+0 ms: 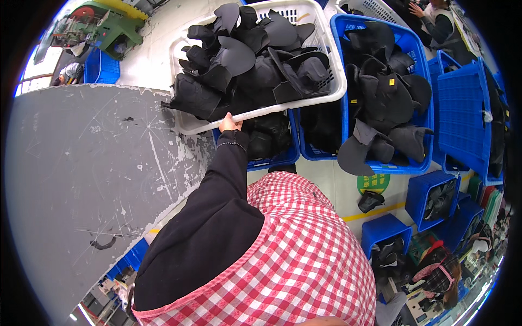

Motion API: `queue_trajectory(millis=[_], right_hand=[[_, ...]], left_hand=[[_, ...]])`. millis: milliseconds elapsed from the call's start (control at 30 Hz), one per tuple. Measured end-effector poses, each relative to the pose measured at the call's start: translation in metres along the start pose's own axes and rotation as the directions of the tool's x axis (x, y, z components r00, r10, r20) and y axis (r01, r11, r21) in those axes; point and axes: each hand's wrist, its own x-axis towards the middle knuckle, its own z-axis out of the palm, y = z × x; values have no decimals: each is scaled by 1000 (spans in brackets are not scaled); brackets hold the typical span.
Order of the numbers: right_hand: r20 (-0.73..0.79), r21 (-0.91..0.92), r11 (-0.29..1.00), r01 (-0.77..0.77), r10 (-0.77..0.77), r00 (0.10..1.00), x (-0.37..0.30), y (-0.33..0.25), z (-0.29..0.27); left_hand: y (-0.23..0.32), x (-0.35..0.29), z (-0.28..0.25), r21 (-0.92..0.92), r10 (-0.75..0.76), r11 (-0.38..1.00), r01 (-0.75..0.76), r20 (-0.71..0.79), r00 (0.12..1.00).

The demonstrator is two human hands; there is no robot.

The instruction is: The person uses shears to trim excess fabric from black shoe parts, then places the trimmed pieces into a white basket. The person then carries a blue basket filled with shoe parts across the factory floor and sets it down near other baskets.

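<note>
While the left hand (230,123) grips its near rim, white basket (337,81) just beyond, right hand unseen.

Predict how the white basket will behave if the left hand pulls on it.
The white basket should stay fairly stiff, judging by its thick, continuous rim. It may feel heavy for the left hand alone, being heaped with black pieces. Those lie loose and overlapping, so some might slide if it tilts.

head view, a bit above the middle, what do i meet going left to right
Gray tabletop, white basket piled with black pieces, blue basket also piled with black pieces, blue crate.
</note>
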Motion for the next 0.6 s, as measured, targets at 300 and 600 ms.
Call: queue_trajectory(millis=[300,600], right_hand=[[13,-31,997,74,-74,997,0,-39,-23],[108,-204,978,47,-25,994,19,21,-64]], left_hand=[[14,26,-21,-57,-147,987,147,7,989],[-36,-41,-99,64,-115,992,108,117,986]])
